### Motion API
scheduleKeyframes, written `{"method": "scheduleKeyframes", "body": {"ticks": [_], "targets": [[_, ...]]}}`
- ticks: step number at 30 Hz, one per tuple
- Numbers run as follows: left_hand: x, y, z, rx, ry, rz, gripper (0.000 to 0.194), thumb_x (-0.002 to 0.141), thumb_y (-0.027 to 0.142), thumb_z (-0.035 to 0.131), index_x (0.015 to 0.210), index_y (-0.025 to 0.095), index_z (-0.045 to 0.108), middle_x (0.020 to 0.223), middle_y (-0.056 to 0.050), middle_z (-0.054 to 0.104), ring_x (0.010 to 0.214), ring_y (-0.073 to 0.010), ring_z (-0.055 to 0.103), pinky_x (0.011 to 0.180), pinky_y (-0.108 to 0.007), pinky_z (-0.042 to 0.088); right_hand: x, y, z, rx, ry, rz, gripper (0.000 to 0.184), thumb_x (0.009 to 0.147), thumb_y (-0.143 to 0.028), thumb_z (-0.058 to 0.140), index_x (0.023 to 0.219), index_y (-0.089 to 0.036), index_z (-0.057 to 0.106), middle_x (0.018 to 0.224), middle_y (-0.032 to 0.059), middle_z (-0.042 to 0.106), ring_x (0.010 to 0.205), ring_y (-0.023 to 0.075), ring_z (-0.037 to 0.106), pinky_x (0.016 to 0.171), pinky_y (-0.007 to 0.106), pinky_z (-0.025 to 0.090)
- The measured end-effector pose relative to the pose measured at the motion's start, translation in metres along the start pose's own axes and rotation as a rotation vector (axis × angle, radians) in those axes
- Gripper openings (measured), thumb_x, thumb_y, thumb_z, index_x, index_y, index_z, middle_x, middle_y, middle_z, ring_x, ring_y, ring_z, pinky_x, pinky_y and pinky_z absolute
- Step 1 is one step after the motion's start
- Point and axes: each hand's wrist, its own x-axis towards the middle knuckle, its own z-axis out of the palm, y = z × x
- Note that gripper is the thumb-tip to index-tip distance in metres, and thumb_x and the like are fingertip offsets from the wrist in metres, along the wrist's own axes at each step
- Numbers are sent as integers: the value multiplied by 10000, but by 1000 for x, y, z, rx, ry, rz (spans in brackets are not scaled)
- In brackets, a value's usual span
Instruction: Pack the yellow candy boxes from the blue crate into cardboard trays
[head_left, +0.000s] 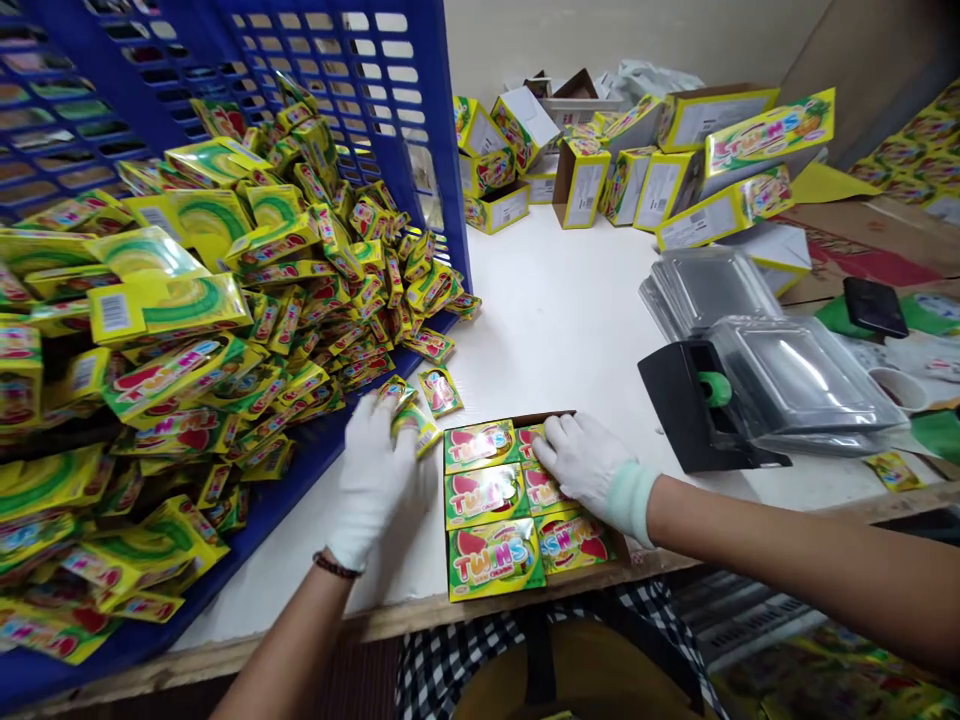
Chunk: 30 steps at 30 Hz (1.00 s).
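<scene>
Both my hands wear white gloves. My left hand is curled round small yellow-green candy boxes beside the crate; the hand is slightly blurred. My right hand bends its fingers over a "TWINS" candy box in the far right corner of an open carton. Part of that box is hidden under the fingers. The carton lies near the table edge, and larger-looking candy boxes with watermelon pictures fill it in two columns. One loose candy box lies flat just behind the carton.
A blue plastic crate on the left spills over with candy boxes. Several yellow cartons stand along the wall. Clear plastic lids and a black tape dispenser lie to the right. The wooden table edge runs in front.
</scene>
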Motion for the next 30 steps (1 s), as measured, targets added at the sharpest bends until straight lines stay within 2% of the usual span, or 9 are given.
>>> {"method": "scheduleKeyframes", "body": {"ticks": [5,8,12,14,16,18,23,25,30], "targets": [[40,-49,8,346,-287,-212,621,835,463,530,1372,156,495,1305,-204,556,1135,-402,565,922,-526,484,8,-6,7,88,-96,38,427,922,-230,531,1317,-70,561,1271,279,543,1057,348,587,819,430,478],[46,-52,8,282,-217,-175,604,829,473,547,1338,148,528,1239,-186,605,1113,-368,587,940,-493,483,8,7,9,229,-77,-20,395,895,-127,525,1282,-85,592,1247,252,577,1071,316,602,862,419,494],[23,-6,-12,-1,93,200,600,833,435,611,1338,127,512,1237,-166,620,1152,-311,584,1022,-458,462,-2,30,-5,701,250,-60,399,914,-188,525,1304,-124,579,1256,172,631,1067,242,625,949,393,491],[2,34,-26,-128,93,488,635,815,340,661,1395,181,455,1259,-142,613,1161,-294,585,1013,-463,476,-10,36,-22,888,466,-24,473,936,-295,527,1377,-126,518,1306,161,618,1061,224,632,959,388,489],[-19,71,-35,-238,11,703,719,822,233,647,1476,223,349,1244,-131,614,1148,-272,592,975,-453,507,-19,40,-41,952,460,-107,475,936,-336,537,1363,-130,536,1237,133,662,989,200,650,907,350,503],[-34,92,-39,-323,-73,785,780,837,240,647,1520,223,271,1270,-147,596,1177,-271,579,973,-443,513,-30,44,-55,889,269,-202,372,941,-301,525,1268,-149,621,1094,87,715,919,182,656,860,306,498],[-24,53,-30,-237,-171,428,594,901,428,540,1439,207,418,1368,-128,554,1286,-284,515,1111,-452,408,-46,44,-47,576,-225,-116,315,885,-268,601,1162,-159,703,1078,104,723,953,230,658,806,285,476],[-7,18,-20,-87,-155,237,548,902,477,494,1356,171,505,1337,-135,563,1276,-292,510,1123,-450,384,-45,36,-35,512,-297,-97,349,863,-239,610,1197,-175,692,1133,114,712,996,249,655,796,286,469],[12,-38,3,203,-431,76,721,797,582,563,1366,146,486,1345,-154,522,1217,-324,529,1058,-435,431,-41,19,-27,377,-333,-136,300,849,-209,590,1115,-184,726,1076,122,728,968,262,669,736,294,449]]}}
